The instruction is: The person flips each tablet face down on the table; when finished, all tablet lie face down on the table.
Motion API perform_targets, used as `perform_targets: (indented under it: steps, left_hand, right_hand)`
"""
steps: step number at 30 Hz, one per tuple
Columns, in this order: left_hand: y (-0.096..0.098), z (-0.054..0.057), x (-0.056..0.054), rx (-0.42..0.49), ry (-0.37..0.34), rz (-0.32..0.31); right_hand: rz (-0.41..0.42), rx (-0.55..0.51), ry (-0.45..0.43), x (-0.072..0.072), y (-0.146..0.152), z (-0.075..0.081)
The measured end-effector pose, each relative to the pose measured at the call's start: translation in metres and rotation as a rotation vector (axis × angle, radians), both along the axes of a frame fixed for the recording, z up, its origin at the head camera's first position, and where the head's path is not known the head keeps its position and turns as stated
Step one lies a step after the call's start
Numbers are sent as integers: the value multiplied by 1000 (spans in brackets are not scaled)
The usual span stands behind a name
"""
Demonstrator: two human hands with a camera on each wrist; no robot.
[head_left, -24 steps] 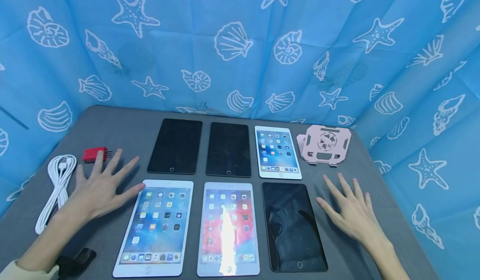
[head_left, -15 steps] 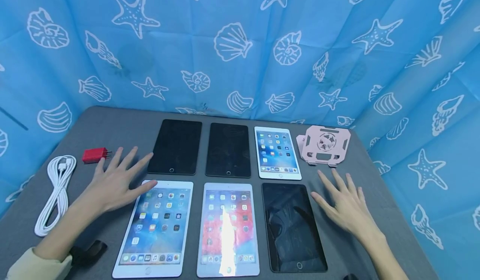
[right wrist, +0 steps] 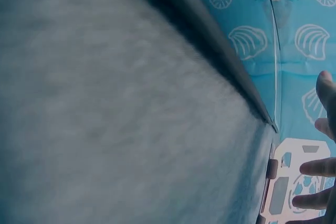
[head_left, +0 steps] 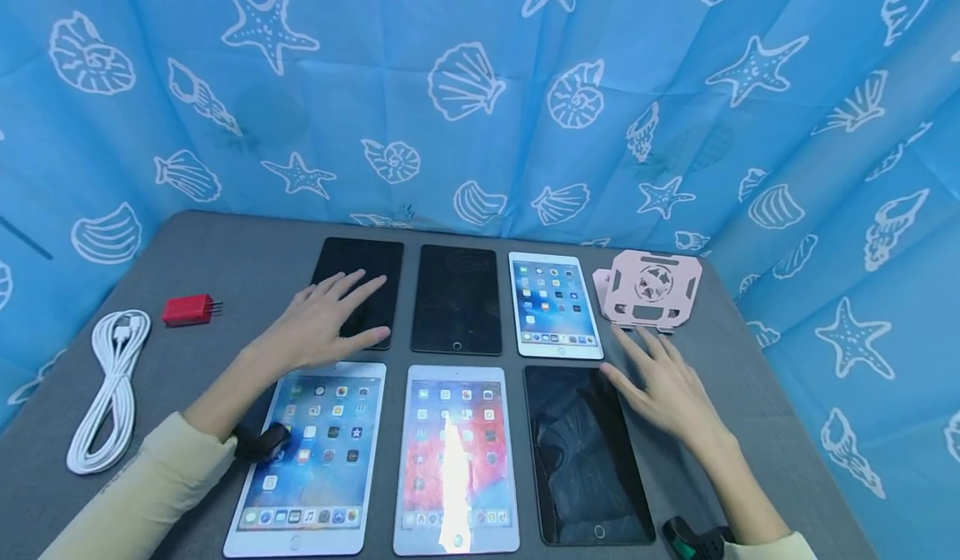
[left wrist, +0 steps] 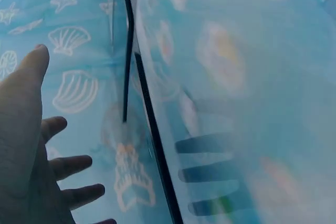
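Observation:
My left hand point(head_left: 318, 327) hovers over the lower left part of the back-left black tablet point(head_left: 375, 253), fingers spread and holding nothing. Its forearm passes above a large white tablet point(head_left: 330, 468) with a lit screen. In the left wrist view the fingers point(left wrist: 73, 167) are apart, mirrored in a glossy screen point(left wrist: 273, 103). My right hand point(head_left: 667, 397) has its fingers extended just in front of the pink perforated stand point(head_left: 671, 285). Its thumb reaches over the top right corner of the front-right black tablet point(head_left: 588, 477). In the right wrist view, fingers overlap the stand point(right wrist: 294, 148).
Another black tablet point(head_left: 456, 297) and a small lit white tablet point(head_left: 557, 306) lie in the back row. A glare-streaked white tablet point(head_left: 487, 460) is front centre. At left are a red charger plug point(head_left: 187, 310) and a coiled white cable point(head_left: 112, 389). A blue curtain point(head_left: 480, 27) hangs behind the grey table point(head_left: 225, 243).
My left hand has moved right, from beside the red plug to above the back-left black tablet. The right hand has shifted left and slightly forward. The objects stay in place.

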State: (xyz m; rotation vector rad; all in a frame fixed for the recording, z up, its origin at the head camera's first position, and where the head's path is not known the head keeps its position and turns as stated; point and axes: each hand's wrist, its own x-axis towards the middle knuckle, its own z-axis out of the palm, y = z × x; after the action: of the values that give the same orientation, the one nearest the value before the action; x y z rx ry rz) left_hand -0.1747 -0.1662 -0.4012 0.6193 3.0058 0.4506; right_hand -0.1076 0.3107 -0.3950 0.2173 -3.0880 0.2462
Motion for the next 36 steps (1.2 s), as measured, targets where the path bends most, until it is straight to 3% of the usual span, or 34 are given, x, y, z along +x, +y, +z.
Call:
perform_targets:
  steps: [11,15,28,36]
  left_hand:
    - [68,-4,-53,75,-10,-151]
    - [87,-5,-71,102,-11,-180]
    - [135,-8,-115,152,-47,-156]
    - [167,-10,-127,138,-78,-115]
  right_hand:
    - [60,-60,20,-18,-7,-3]
    - [63,-74,26,-21,-7,-4]
    - [105,-116,-79,-38,-7,1]
    - [146,-93,-150,-46,-8,5]
